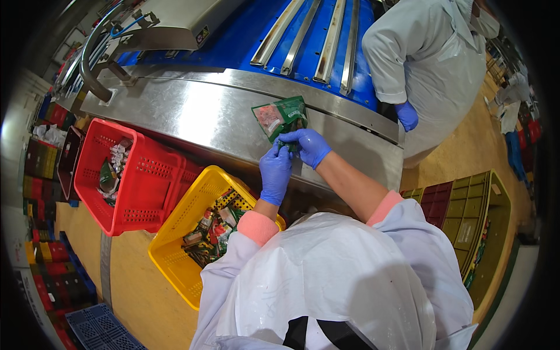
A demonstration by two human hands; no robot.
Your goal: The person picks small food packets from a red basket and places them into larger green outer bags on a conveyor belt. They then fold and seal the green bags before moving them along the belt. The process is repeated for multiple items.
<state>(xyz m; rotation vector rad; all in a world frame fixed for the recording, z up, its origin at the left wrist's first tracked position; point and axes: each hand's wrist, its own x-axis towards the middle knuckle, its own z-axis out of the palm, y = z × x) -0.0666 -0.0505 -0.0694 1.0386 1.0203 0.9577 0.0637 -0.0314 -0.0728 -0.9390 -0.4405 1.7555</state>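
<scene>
Both my hands wear blue disposable gloves. My left hand (276,173) and my right hand (309,146) meet at the near end of a green plastic food pouch (282,114) and pinch it between their fingers. Reddish contents show through the pouch's clear window, and its flat end points away from me. The fingers cover the near part of the pouch. It is held over the front of a stainless steel machine table (210,113).
Left of me stand a yellow crate (175,262) holding several packets and a red crate (153,192) with crumpled packaging. Metal sealing bars (330,41) cross a blue machine bed (227,48). A co-worker (431,74) stands at right, near stacked olive crates (466,227).
</scene>
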